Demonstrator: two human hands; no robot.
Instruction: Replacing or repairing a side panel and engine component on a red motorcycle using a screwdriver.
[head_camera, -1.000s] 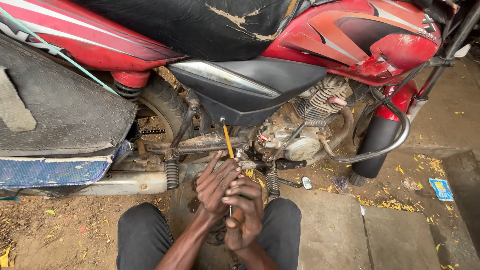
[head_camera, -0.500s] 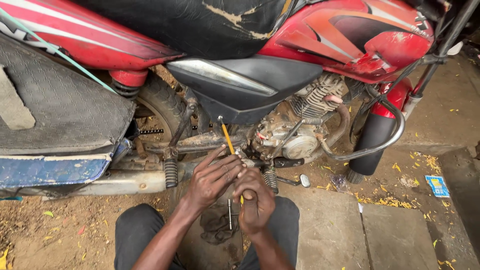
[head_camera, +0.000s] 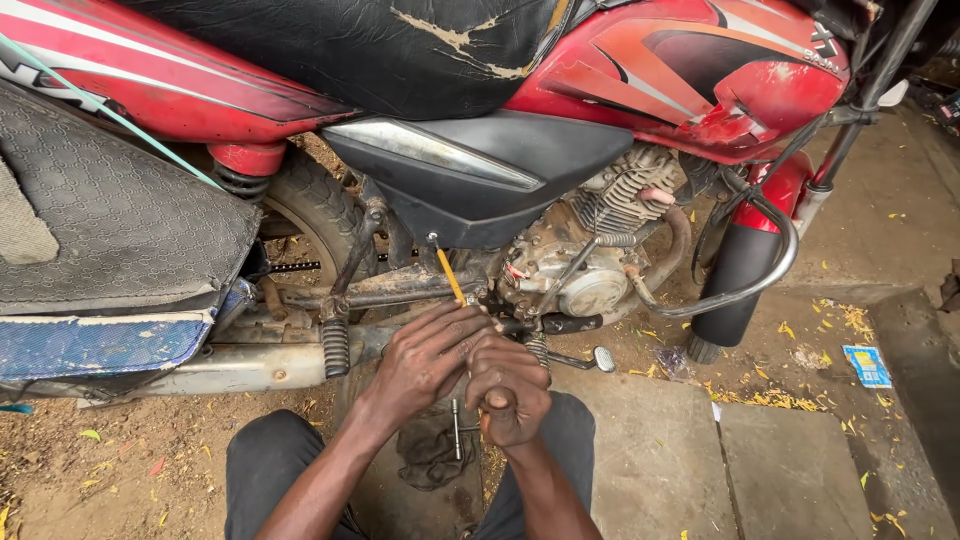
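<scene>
Two hands work beside one red motorcycle (head_camera: 700, 80): left hand (head_camera: 425, 355) rests fingers loosely curled on one yellow-handled screwdriver (head_camera: 450, 277) near the engine (head_camera: 580, 265), right hand (head_camera: 508, 390) fisted around its lower end.

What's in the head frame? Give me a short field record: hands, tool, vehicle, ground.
left hand: left hand over the right, fingers spread
right hand: right hand fisted on the tool
tool: yellow-handled screwdriver, angled up toward the black side panel
vehicle: red motorcycle, torn black seat
ground: dirty rag and small metal wrench between the knees
</scene>
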